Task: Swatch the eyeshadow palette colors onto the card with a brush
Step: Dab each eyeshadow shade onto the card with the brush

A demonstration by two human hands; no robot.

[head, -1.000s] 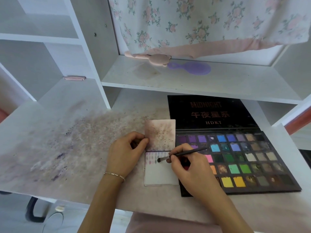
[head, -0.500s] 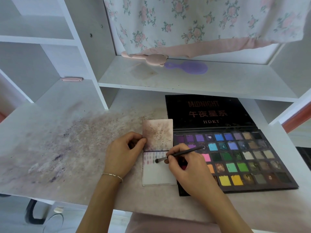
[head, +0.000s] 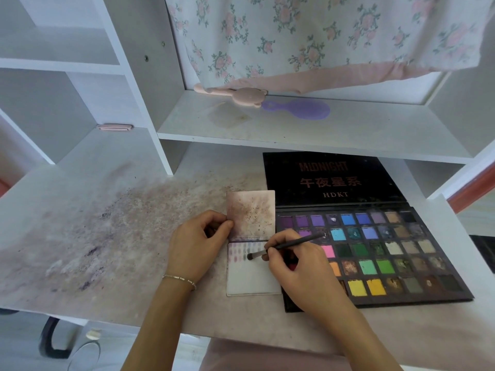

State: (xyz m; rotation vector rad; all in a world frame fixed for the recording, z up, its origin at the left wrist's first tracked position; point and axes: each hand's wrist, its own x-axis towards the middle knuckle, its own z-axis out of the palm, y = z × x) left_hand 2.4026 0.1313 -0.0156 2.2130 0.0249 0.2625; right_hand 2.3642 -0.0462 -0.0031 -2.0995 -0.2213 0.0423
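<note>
A small white card [head: 251, 279] lies open on the desk, its stained upper flap [head: 251, 212] standing up. Rows of purple and pink swatches mark the card's top. My left hand [head: 198, 245] pinches the flap's left edge. My right hand [head: 302, 274] grips a thin dark brush [head: 289, 245], whose tip touches the card just right of the swatches. The open eyeshadow palette [head: 375, 253], black with many coloured pans, lies to the right, partly covered by my right hand.
The desk surface [head: 107, 236] is smeared with purple and pink powder on the left. A shelf above holds a pink bear-shaped brush [head: 241, 95] and a purple comb [head: 302, 109]. Floral cloth [head: 321, 36] hangs behind. A pink clip [head: 115, 127] lies at the back left.
The brush tip has slid slightly left along the swatch row on the card. My left hand keeps its hold on the flap.
</note>
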